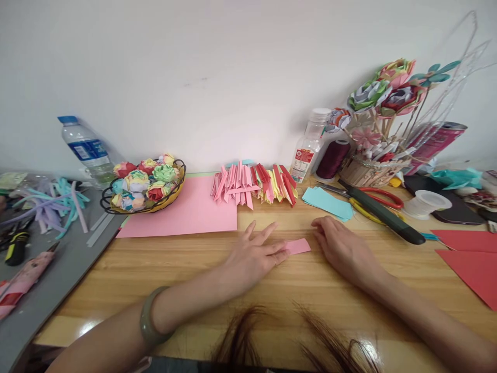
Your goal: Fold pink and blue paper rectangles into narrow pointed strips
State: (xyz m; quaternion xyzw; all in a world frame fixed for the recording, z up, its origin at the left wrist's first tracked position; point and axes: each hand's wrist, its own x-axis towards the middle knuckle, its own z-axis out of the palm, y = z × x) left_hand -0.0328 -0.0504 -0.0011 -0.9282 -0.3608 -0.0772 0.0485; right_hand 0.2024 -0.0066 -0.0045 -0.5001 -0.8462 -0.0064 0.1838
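Strip (300, 246), pink | left grip (252, 255): splayed on it, unclenched | right grip (344, 251): cannot tell | bottle label (302, 162): illegible

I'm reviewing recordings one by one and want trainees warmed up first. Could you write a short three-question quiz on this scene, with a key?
1. Which hand has its fingers on the small pink strip?
2. True or false: a bangle circles the left forearm.
3. The loose slips just beyond the right hand are: a) red, b) light blue, c) yellow.

Key:
1. The left hand.
2. True.
3. b
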